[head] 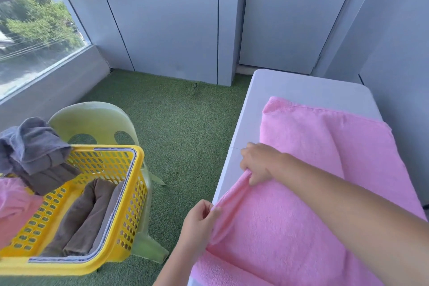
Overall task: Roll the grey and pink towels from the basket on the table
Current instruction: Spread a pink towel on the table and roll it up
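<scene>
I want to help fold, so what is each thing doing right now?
pink towel: spread on the table, left edge lifted.
left hand: pinches that edge, nearer end.
right hand: pinches that edge, farther along.
grey towel: crumpled, draped over the basket rim.
basket: sits on a chair, partly filled.
brownish towels: folded or rolled, lying inside the basket.
door: shut.

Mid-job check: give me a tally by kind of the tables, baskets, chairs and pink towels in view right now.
Tables: 1, white table
Baskets: 1, yellow basket
Chairs: 1, green chair
Pink towels: 2, spread pink towel on the table, bunched pink towel in the basket
Total: 5
</scene>
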The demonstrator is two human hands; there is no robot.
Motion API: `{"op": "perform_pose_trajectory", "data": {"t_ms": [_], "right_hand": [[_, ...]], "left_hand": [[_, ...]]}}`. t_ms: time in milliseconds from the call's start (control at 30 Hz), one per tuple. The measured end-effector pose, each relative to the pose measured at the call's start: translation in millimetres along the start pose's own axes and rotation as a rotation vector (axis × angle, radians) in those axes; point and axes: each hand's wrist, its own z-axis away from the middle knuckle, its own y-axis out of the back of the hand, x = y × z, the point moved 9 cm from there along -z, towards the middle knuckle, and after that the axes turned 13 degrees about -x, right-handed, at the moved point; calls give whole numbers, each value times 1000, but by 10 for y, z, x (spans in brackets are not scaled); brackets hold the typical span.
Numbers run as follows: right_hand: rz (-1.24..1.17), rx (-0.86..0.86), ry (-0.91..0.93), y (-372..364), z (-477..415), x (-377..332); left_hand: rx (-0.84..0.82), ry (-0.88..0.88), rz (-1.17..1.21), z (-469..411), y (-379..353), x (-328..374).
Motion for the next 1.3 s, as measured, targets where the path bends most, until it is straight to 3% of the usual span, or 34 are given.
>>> {"op": "perform_pose_trajectory", "data": {"t_ms": [167,333,467,600,733,967,1067,1167,1300], "right_hand": [[-69,-20,-256,-112,-173,347],[-314,192,-358,-270,-356,402],[-648,242,-219,-439,-546,258],[-582,80,-65,-671,-580,43],[-566,182,-45,-727,-152,-65],[-861,360,-177,-1526,1201,-194],[-896,407,-293,-2132,2045,-271],[-890,437,-387,-2671,2860,-418],[-823,340,-439,-3355,3585,-724]], "left_hand": [[141,22,-195,-46,239,-79],[205,76,-231,-107,329,-160],[259,127,-215,-109,423,-247],[320,200,-208,-113,534,-364],[285,213,-309,-131,560,-372],[123,260,-516,-170,557,-482],[143,136,-741,-93,512,-299],[203,-106,-953,223,375,33],[-104,-368,-1194,790,7,9]]}}
